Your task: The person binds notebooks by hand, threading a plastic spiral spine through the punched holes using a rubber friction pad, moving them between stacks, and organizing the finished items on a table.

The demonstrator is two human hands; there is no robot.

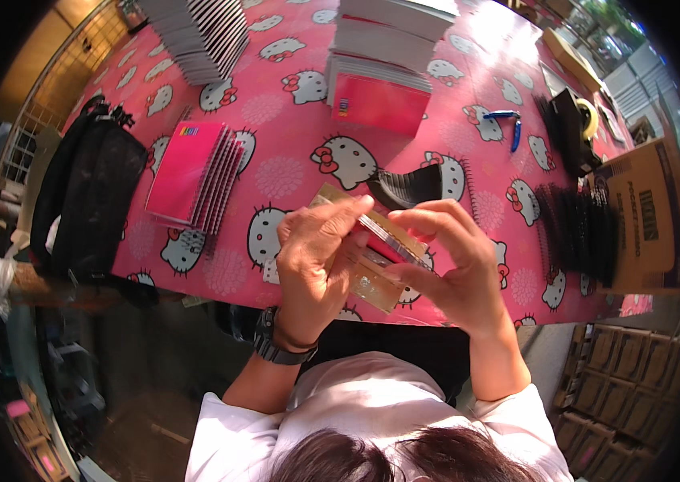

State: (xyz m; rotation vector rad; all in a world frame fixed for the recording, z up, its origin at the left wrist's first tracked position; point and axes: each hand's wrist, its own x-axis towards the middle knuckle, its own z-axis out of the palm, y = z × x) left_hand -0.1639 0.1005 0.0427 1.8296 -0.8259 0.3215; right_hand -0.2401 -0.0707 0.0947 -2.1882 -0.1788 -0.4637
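The pad (383,247) is up in the air between both hands, tilted, its pale page edges showing above a strip of pink. From where I stand, the left hand (313,251) is pinching one end between thumb and fingers. The right hand (458,251) curls around the other end, thumb on the near side, fingers on the far; I can't tell how firmly it presses, if at all. If the left pinch loosens while the right isn't bearing, I'd expect the loose-looking pages to slide out of line or drop onto the tan board (378,294) just beneath. Squeezing too hard could bow the pad or crease its corners.

Just beyond the board a strip of black coils (408,189) lies on the table (280,175), close to the right hand's fingers; a careless knuckle could shove or snag it. The pink notebooks (185,174) to the left are piled with their edges stepped, so a bumped elbow might spread them. The tall stack (380,100) at the far side could topple if the table is jolted. The blue pliers (518,135) sit well apart, the likeliest to stay put.
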